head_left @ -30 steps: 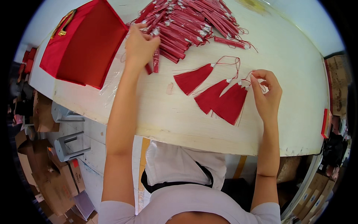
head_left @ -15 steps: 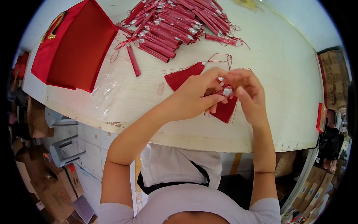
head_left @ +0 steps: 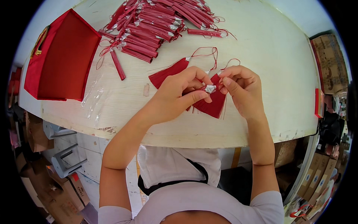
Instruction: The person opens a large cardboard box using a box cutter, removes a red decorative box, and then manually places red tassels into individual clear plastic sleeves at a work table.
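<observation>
While the left hand [head_left: 174, 93] clamps a tassel [head_left: 209, 89] inside the counter's front edge [head_left: 186, 142], its silver tip [head_left: 210, 89] faces the right hand [head_left: 244, 91], whose grip is unclear.

On the table [head_left: 272, 108], the box [head_left: 67, 56] stands upper left, the tassel pile [head_left: 149, 31] lies top centre, and loose tassels [head_left: 170, 70] mid-frame below it. Lower left, beyond the table's edge: a stool [head_left: 64, 162] and cartons [head_left: 76, 189].

We are looking down from the left fisheye camera on the person's head, facing the table [head_left: 276, 112] close below, beyond the lap [head_left: 173, 164].
</observation>
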Available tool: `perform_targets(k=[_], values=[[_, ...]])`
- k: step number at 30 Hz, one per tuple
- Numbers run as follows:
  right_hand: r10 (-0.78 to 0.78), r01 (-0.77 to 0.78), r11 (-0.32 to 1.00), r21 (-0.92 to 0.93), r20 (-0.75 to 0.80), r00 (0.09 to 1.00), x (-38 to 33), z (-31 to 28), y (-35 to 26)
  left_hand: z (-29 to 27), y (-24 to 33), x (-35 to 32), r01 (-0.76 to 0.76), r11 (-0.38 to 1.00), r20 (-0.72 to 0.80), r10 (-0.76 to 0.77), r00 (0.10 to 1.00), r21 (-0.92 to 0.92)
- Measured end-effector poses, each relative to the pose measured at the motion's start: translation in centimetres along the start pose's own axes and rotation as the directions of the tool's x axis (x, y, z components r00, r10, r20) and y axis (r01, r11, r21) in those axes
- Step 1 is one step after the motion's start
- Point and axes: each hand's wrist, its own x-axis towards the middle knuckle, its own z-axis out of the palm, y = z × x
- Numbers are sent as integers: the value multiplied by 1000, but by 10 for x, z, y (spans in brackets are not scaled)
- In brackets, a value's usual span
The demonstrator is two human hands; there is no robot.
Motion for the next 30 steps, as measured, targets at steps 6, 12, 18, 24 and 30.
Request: perform_targets(k=[6,12,18,24,30], values=[[141,-152,981,121,97,985,0,-1,-4,0,-3,0,3,1000,-84,-5,996,-16],[69,-52,977,-205,77,995,-2,9,-2,3,-12,2,-48,999,-143,51,988,26],[23,-21,977,-214,9,1000,-4,6,-3,3,-5,1,9,998,-110,-3,994,59],[81,-82,996,-33,-57,995,-2,-2,-4,2,2,0,39,977,-130,-11,991,211],[27,-7,990,138,-144,989,3,-27,-13,-11,0,-3,18,966,-170,27,985,256]])
